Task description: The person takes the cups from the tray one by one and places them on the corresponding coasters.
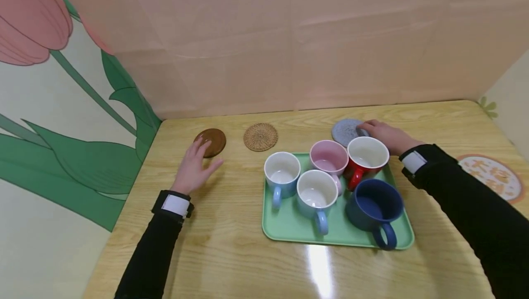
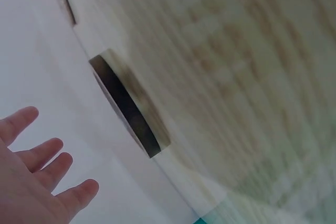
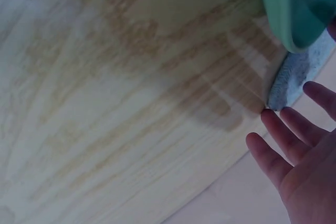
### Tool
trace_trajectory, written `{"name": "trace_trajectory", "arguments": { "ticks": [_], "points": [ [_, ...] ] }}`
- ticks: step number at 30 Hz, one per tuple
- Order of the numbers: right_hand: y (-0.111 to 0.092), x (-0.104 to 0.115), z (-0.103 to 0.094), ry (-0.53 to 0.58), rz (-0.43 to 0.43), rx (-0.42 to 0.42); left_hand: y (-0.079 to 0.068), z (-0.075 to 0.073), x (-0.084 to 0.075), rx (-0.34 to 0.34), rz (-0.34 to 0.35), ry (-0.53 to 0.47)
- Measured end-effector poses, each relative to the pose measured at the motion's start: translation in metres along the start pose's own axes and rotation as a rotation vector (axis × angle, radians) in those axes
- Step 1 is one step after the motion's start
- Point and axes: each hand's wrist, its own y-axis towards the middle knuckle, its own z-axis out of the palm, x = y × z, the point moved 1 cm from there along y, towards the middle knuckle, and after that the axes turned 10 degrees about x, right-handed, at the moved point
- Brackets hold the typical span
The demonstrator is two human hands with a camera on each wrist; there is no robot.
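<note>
Fingers spread, my left hand (image 1: 194, 168) reaches over the near-left edge of a round brown coaster (image 1: 216, 142). Its fingertips overlap the coaster in the head view; in the left wrist view they appear apart from the coaster's dark rim (image 2: 126, 103). On the other side, my right hand (image 1: 390, 137) has its fingertips right at the edge of a round grey felt coaster (image 1: 344, 131), with the fingers fairly straight in the right wrist view. Just in front of that hand stands a red mug (image 1: 367, 159) with a white inside, hiding part of the thumb side.
A green tray (image 1: 289, 232) carries the red mug, a pink mug (image 1: 329, 156), a navy mug (image 1: 374, 205) and two pale blue mugs, one (image 1: 282, 175) behind the other (image 1: 316, 195). A woven coaster (image 1: 260, 137) lies mid-back; a round patterned mat (image 1: 492, 177) lies right.
</note>
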Motion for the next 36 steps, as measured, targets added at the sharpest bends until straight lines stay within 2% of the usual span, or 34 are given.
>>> {"name": "trace_trajectory", "arguments": {
  "ticks": [22, 27, 36],
  "points": [
    [0.013, -0.001, 0.002, 0.047, -0.01, 0.007, -0.003, 0.01, -0.001, 0.032, 0.005, 0.003],
    [0.01, -0.005, 0.002, 0.041, -0.038, -0.04, -0.004, 0.008, -0.003, 0.037, 0.005, 0.015],
    [0.006, -0.016, 0.002, 0.067, -0.014, -0.096, -0.003, 0.004, -0.003, 0.04, 0.018, 0.018]
  ]
}}
